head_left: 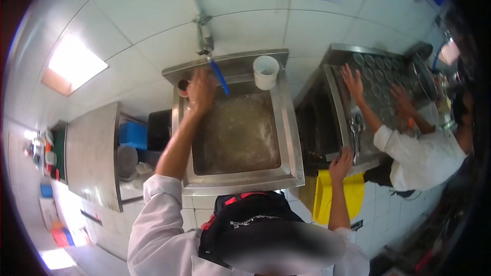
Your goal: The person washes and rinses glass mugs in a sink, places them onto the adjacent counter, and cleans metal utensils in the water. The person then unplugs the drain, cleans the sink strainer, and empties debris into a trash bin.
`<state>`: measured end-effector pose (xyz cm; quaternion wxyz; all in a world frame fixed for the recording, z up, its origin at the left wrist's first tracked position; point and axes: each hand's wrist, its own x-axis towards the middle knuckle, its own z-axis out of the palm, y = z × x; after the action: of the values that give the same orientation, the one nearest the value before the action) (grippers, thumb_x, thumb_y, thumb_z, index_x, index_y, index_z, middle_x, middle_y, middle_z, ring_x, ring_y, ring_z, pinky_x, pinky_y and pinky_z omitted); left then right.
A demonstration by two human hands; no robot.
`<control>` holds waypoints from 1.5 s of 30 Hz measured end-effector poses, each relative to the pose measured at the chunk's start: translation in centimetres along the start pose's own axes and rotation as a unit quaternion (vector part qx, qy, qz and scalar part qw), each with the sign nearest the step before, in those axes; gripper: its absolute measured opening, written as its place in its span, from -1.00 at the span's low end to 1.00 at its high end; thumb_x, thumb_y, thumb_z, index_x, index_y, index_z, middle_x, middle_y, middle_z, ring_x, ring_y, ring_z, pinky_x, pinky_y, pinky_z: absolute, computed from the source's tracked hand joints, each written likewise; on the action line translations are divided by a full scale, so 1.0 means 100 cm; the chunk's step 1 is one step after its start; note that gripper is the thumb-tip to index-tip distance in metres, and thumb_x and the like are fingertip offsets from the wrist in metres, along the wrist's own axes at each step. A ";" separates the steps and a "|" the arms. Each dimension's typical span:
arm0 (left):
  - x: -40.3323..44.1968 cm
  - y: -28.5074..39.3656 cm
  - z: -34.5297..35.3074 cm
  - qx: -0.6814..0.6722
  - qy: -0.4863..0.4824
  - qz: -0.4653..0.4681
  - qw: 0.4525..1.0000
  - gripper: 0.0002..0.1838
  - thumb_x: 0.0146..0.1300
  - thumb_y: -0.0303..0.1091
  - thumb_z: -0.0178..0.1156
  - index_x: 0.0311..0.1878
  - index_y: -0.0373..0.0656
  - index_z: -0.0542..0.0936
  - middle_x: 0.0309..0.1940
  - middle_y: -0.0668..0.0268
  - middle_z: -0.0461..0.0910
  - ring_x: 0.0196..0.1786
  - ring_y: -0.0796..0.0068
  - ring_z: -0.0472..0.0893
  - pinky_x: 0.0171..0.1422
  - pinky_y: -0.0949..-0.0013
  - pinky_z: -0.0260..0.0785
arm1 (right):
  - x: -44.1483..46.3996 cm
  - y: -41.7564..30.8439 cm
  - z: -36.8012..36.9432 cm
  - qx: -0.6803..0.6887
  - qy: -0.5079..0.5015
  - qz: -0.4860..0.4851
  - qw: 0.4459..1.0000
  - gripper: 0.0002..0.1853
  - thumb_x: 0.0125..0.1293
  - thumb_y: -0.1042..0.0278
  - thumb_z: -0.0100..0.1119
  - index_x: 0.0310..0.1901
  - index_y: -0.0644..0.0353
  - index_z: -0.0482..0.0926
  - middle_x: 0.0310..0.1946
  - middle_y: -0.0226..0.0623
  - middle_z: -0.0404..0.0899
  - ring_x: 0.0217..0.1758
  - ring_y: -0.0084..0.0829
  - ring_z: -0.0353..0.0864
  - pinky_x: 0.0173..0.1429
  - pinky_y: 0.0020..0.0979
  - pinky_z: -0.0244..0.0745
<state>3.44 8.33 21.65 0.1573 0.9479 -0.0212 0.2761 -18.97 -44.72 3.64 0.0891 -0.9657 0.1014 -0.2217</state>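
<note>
My left hand (202, 92) is raised over the back left corner of a metal sink (290, 138), its fingers blurred. Beside it a small cup with a dark top (183, 87) stands on the rim, partly covered by the hand. Just right of the hand a blue hose (219, 76) hangs from the wall tap (205, 51). Murky water (238, 133) lies in the basin. My right hand (341, 165) is off to the right at the front edge of the neighbouring counter, fingers apart and loosely bent. Several spoons or similar cutlery (355, 135) lie just beyond it.
A white tub (266, 72) stands on the sink's back right corner. At right, a co-worker's hands (353, 83) reach over rows of glasses (378, 74). A yellow bin or lid (337, 197) is below my right forearm. A metal table (92, 156) stands left, near a blue crate (133, 135).
</note>
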 end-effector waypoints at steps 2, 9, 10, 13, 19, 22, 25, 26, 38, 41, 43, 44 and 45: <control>-0.031 -0.025 0.047 -0.057 -0.186 -0.124 0.973 -0.64 0.31 -0.16 0.13 0.06 -0.18 0.58 -0.19 -0.02 0.66 0.02 -0.08 0.63 -0.05 -0.05 0.53 | -0.026 -0.035 -0.004 0.076 -0.026 -0.037 0.996 -0.58 0.32 0.41 0.15 0.21 0.26 0.45 0.30 0.03 0.36 0.40 0.07 0.31 0.45 0.02 0.20; -0.161 -0.069 0.140 -0.263 -0.596 -0.205 0.730 -0.63 0.23 -0.09 0.26 -0.03 -0.16 0.67 -0.31 0.16 0.68 -0.26 0.26 0.64 -0.10 0.15 0.50 | -0.079 -0.130 0.009 0.212 -0.180 -0.040 0.960 -0.51 0.36 0.34 0.13 0.29 0.24 0.38 0.33 0.14 0.31 0.40 0.15 0.29 0.48 0.01 0.18; -0.181 -0.076 0.156 -0.277 -0.591 -0.257 0.713 -0.62 0.23 -0.09 0.27 -0.02 -0.16 0.67 -0.29 0.15 0.68 -0.23 0.25 0.63 -0.08 0.15 0.50 | -0.082 -0.141 0.010 0.205 -0.184 -0.036 0.961 -0.49 0.37 0.33 0.12 0.32 0.24 0.35 0.34 0.17 0.29 0.41 0.16 0.28 0.48 0.00 0.18; -0.241 -0.104 0.205 -0.263 -0.599 -0.286 0.701 -0.60 0.22 -0.09 0.28 0.01 -0.16 0.66 -0.21 0.14 0.67 -0.16 0.22 0.63 -0.03 0.13 0.49 | -0.081 -0.146 0.008 0.196 -0.199 -0.015 0.960 -0.45 0.41 0.26 0.08 0.37 0.28 0.28 0.37 0.22 0.25 0.42 0.20 0.25 0.49 0.02 0.17; -0.309 -0.136 0.301 -0.183 -0.629 -0.129 0.744 -0.54 0.19 -0.09 0.30 0.07 -0.17 0.64 -0.06 0.11 0.66 -0.02 0.17 0.62 0.09 0.09 0.46 | -0.162 -0.101 -0.016 0.181 -0.179 0.119 0.960 -0.49 0.48 0.30 0.04 0.35 0.39 0.25 0.30 0.29 0.26 0.37 0.24 0.26 0.46 0.01 0.17; -0.320 -0.142 0.354 -0.126 -0.627 0.002 0.769 -0.51 0.18 -0.09 0.31 0.11 -0.17 0.63 0.02 0.09 0.65 0.05 0.14 0.62 0.15 0.08 0.45 | -0.252 -0.068 -0.065 0.077 -0.313 0.237 0.916 -0.52 0.48 0.28 0.01 0.30 0.43 0.32 0.20 0.30 0.37 0.27 0.24 0.36 0.31 -0.01 0.31; -0.326 -0.143 0.400 -0.072 -0.624 0.090 0.773 -0.48 0.17 -0.09 0.32 0.14 -0.17 0.63 0.09 0.08 0.64 0.13 0.12 0.62 0.21 0.06 0.44 | -0.240 -0.029 -0.065 0.131 -0.326 0.261 0.899 -0.54 0.50 0.18 -0.06 0.25 0.36 0.39 0.23 0.23 0.34 0.32 0.14 0.31 0.30 -0.07 0.34; -0.329 -0.140 0.413 -0.073 -0.649 0.057 0.755 -0.47 0.16 -0.08 0.32 0.15 -0.17 0.62 0.12 0.07 0.64 0.15 0.11 0.61 0.23 0.05 0.44 | -0.160 -0.039 -0.048 0.163 -0.278 0.271 0.907 -0.52 0.50 0.15 -0.07 0.28 0.34 0.36 0.26 0.20 0.31 0.34 0.11 0.27 0.33 -0.08 0.31; -0.362 -0.130 0.468 -0.326 -0.664 -0.279 0.612 -0.46 0.32 0.06 0.14 0.27 -0.03 0.58 0.22 0.18 0.59 0.20 0.21 0.58 0.26 0.08 0.43 | 0.334 -0.044 0.069 0.751 -0.326 0.251 0.516 -0.30 0.51 -0.21 -0.21 0.54 0.00 0.12 0.60 -0.13 -0.07 0.67 -0.22 -0.20 0.60 -0.18 -0.07; -0.340 -0.129 0.473 -0.226 -0.737 -0.242 0.589 -0.40 0.30 0.10 0.15 0.30 -0.03 0.56 0.22 0.19 0.59 0.20 0.23 0.58 0.27 0.10 0.42 | 0.286 0.009 0.042 0.758 -0.316 0.198 0.535 -0.28 0.51 -0.29 -0.26 0.52 0.00 0.18 0.56 -0.11 0.05 0.63 -0.22 -0.05 0.59 -0.17 0.01; -0.315 -0.130 0.459 -0.195 -0.744 -0.155 0.621 -0.45 0.26 0.08 0.17 0.21 -0.05 0.62 0.13 0.18 0.64 0.11 0.24 0.61 0.21 0.11 0.45 | 0.247 0.052 0.024 0.761 -0.295 0.161 0.555 -0.26 0.50 -0.35 -0.31 0.48 0.02 0.27 0.50 -0.06 0.21 0.58 -0.20 0.14 0.54 -0.16 0.12; -0.290 -0.128 0.428 -0.210 -0.729 -0.125 0.639 -0.50 0.24 0.03 0.19 0.13 -0.07 0.67 0.07 0.17 0.66 0.05 0.25 0.62 0.16 0.11 0.46 | 0.229 0.066 0.011 0.758 -0.268 0.163 0.572 -0.26 0.50 -0.34 -0.30 0.48 0.03 0.27 0.50 -0.06 0.21 0.57 -0.20 0.14 0.54 -0.16 0.13; -0.279 -0.126 0.411 -0.224 -0.712 -0.132 0.652 -0.54 0.23 -0.01 0.20 0.07 -0.08 0.70 0.02 0.17 0.68 0.00 0.25 0.62 0.12 0.11 0.47 | 0.218 0.072 0.002 0.749 -0.254 0.165 0.589 -0.27 0.50 -0.33 -0.29 0.48 0.03 0.27 0.49 -0.06 0.22 0.56 -0.20 0.15 0.53 -0.16 0.13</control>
<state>2.68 6.24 -29.56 0.3365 0.7822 -0.0623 -0.5206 -0.78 -56.79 10.88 0.8384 -0.5415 0.0304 0.0536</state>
